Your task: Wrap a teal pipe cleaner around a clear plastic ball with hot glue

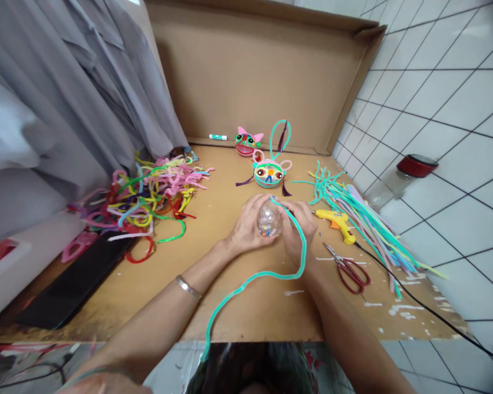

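My left hand (pixel 251 225) is wrapped round a transparent ball (pixel 268 220) with small colourful bits in its lower part. From the other side, my right hand (pixel 299 224) holds the end of a long teal pipe cleaner (pixel 267 274) at the top of the ball. The free length of the pipe cleaner curves down over my right wrist and runs left past the table's front edge. Just beyond my hands stands a decorated ball (pixel 268 173) with a face, pink loop ears, a tall teal loop and dark tassels. My right fingertips are partly hidden.
A yellow glue gun (pixel 336 221) with a black cord and red-handled scissors (pixel 351 273) lie on the right. Behind them are straight pipe cleaners (pixel 365 230) and a jar (pixel 394 186). Tangled pipe cleaners (pixel 148 197) and a black slab (pixel 80 279) lie left. A red face ornament (pixel 246 143) stands behind.
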Tool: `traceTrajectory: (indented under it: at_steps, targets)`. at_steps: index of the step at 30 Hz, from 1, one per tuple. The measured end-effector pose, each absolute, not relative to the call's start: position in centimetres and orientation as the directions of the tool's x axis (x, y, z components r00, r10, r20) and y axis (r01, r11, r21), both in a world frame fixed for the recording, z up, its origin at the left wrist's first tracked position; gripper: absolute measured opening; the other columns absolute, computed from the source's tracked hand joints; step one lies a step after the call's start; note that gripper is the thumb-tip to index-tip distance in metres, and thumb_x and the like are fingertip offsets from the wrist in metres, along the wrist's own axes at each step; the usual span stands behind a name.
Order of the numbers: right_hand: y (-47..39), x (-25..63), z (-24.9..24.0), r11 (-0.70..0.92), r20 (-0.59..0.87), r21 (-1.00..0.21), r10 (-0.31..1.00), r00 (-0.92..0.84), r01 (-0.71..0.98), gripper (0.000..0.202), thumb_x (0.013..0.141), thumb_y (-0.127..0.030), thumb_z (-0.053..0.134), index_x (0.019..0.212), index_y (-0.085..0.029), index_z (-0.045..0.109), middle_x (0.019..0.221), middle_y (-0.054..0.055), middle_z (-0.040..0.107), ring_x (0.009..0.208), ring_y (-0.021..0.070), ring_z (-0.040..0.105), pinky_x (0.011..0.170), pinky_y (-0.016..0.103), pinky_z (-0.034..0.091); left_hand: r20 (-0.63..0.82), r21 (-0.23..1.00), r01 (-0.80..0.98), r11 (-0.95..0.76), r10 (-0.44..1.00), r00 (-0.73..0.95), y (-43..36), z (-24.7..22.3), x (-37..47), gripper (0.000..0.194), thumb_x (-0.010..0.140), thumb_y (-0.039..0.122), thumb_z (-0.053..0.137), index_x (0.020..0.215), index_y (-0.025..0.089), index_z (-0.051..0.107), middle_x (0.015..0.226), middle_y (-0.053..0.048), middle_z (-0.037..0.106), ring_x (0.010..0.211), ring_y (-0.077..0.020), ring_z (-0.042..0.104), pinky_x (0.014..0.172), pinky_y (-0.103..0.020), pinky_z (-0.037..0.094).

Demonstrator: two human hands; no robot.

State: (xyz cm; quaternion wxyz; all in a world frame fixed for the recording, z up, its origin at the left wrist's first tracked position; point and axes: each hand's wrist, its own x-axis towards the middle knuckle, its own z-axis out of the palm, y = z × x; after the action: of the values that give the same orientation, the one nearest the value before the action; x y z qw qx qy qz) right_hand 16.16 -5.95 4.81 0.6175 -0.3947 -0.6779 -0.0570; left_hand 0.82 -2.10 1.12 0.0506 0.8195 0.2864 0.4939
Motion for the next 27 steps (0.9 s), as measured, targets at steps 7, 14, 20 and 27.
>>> traceTrajectory:
  at_steps: [7, 14, 20, 27]
  targets:
    - [-5.7, 16.3, 4.5, 0.629, 0.847, -0.49, 0.506, 0.162, 0.603, 0.013, 0.095, -0.024, 0.061, 0.09, -0.023, 0.072, 0.083, 0.002, 0.074, 0.078, 0.0176, 0.068, 0.074, 0.033, 0.056, 0.769, 0.374, 0.392, -0.841, 0.517, 0.376, -2.1, 1.0, 1.2, 0.092, 0.073, 0.045, 0.077, 0.149, 0.02, 0.032, 0.141, -0.018, 0.053, 0.133, -0.035, 0.052, 0.112, -0.053, 0.044]
    - [-5.2, 16.3, 3.9, 0.561, 0.773, -0.593, 0.596, 0.215, 0.577, 0.015, 0.093, -0.031, 0.062, 0.087, -0.022, 0.074, 0.083, 0.004, 0.074, 0.078, 0.0186, 0.067, 0.076, 0.034, 0.055, 0.747, 0.432, 0.352, -0.831, 0.548, 0.377, -1.8, 0.3, 1.2, 0.093, 0.071, 0.043, 0.08, 0.148, 0.02, 0.033, 0.141, -0.019, 0.049, 0.133, -0.0356, 0.05, 0.112, -0.055, 0.044]
    - [-5.0, 16.2, 3.5, 0.537, 0.731, -0.644, 0.643, 0.229, 0.545, 0.015, 0.089, -0.031, 0.064, 0.085, -0.023, 0.075, 0.08, 0.003, 0.072, 0.076, 0.0181, 0.066, 0.074, 0.032, 0.054, 0.726, 0.475, 0.327, -0.817, 0.574, 0.378, -1.5, -0.2, 1.0, 0.097, 0.07, 0.05, 0.081, 0.149, 0.02, 0.034, 0.142, -0.018, 0.046, 0.135, -0.0359, 0.048, 0.114, -0.056, 0.043]
    - [-4.9, 16.1, 3.0, 0.536, 0.722, -0.656, 0.651, 0.234, 0.531, 0.017, 0.09, -0.033, 0.064, 0.082, -0.023, 0.075, 0.078, 0.003, 0.072, 0.075, 0.0181, 0.065, 0.073, 0.032, 0.054, 0.668, 0.562, 0.271, -0.781, 0.622, 0.407, -1.2, -0.5, 0.8, 0.112, 0.063, 0.067, 0.082, 0.152, 0.02, 0.032, 0.143, -0.019, 0.04, 0.137, -0.0385, 0.044, 0.117, -0.06, 0.039]
